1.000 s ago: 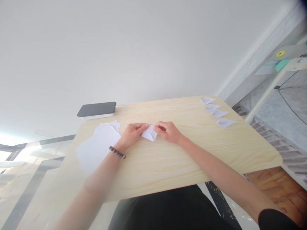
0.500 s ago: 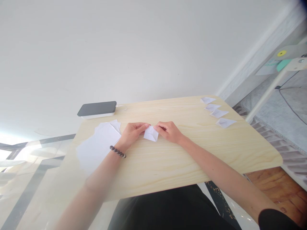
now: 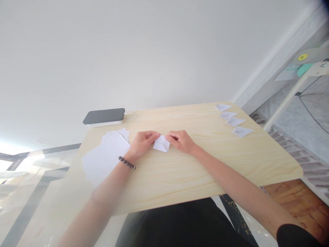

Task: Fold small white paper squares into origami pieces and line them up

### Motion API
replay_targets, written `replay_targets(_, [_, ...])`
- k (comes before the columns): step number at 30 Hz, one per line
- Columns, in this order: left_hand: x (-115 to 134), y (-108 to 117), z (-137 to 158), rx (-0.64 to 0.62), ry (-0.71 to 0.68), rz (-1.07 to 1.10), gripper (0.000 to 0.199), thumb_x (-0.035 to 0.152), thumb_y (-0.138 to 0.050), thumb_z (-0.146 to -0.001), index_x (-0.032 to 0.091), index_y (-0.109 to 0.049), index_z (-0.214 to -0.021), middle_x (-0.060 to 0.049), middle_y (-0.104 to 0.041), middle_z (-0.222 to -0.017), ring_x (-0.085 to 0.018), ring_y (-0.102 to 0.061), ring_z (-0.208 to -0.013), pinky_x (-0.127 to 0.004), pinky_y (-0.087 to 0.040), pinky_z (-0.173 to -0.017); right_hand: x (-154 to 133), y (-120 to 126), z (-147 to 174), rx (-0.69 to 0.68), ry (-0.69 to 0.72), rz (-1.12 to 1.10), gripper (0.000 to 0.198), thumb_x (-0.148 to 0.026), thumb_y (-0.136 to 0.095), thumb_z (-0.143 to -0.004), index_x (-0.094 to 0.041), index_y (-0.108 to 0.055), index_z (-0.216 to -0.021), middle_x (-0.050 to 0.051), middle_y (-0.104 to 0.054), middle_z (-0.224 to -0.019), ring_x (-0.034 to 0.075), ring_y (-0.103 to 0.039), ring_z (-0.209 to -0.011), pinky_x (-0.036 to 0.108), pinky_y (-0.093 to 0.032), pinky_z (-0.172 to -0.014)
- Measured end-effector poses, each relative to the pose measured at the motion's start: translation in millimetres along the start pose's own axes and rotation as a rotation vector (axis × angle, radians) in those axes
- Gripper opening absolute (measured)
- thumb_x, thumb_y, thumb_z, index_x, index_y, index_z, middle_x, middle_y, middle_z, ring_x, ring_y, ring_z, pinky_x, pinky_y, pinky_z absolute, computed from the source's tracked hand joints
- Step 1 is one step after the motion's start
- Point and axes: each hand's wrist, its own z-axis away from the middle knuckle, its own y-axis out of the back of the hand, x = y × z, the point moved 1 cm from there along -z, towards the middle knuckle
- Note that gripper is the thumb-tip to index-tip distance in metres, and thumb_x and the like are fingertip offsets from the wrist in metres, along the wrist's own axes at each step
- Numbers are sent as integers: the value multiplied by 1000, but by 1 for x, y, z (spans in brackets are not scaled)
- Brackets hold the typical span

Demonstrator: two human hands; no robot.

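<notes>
Between my two hands is a small piece of folded white paper (image 3: 161, 144) with crease lines across its face. My left hand (image 3: 145, 141) pinches its upper left corner between thumb and fingers. At the upper right corner, my right hand (image 3: 181, 141) grips the paper the same way. The fingertips behind the paper are partly hidden. Loose white paper sheets (image 3: 104, 156) lie overlapping beside my left forearm, which wears a dark bead bracelet. Several folded white paper pieces (image 3: 241, 131), pointed at one end, stand in a row at the table's far right.
A dark-topped device with a white base (image 3: 104, 117) and a white cable sits at the table's back left. The light wooden table (image 3: 180, 178) meets a white wall behind. A pale metal pole (image 3: 285, 99) rises beyond the right edge.
Almost nothing differs. The folded paper has tilted very slightly in my fingers, and both hands keep their hold on it.
</notes>
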Motion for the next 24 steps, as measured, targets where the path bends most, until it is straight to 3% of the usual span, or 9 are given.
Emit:
replay_targets(6, [1, 0, 0, 35, -17, -71, 38, 48, -58, -71, 12, -66, -81, -2, -60, -65, -9, -47, -54, -21, -36, -49, -1, 0, 0, 1, 13, 10, 35, -34, -39, -84, -17, -34, -54, -5, -31, -51, 5, -29, -47, 21, -24, -48])
replay_targets(15, [3, -2, 1, 25, -26, 30, 41, 47, -57, -72, 13, -65, -94, -6, -66, -85, -16, -58, -75, -26, -45, -66, 0, 1, 0, 35, 4, 3, 34, -34, -38, -85, -17, -34, -56, -5, -32, -52, 5, -30, -48, 20, -24, -47])
replay_targets(24, [4, 0, 2, 4, -45, -57, 40, 49, -59, -69, 14, -68, -87, -5, -67, -80, -17, -59, -72, -26, -45, -66, 4, 1, 0, 79, -26, 10, 33, -34, -37, -84, -17, -36, -56, -4, -34, -54, 6, -31, -49, 21, -25, -49])
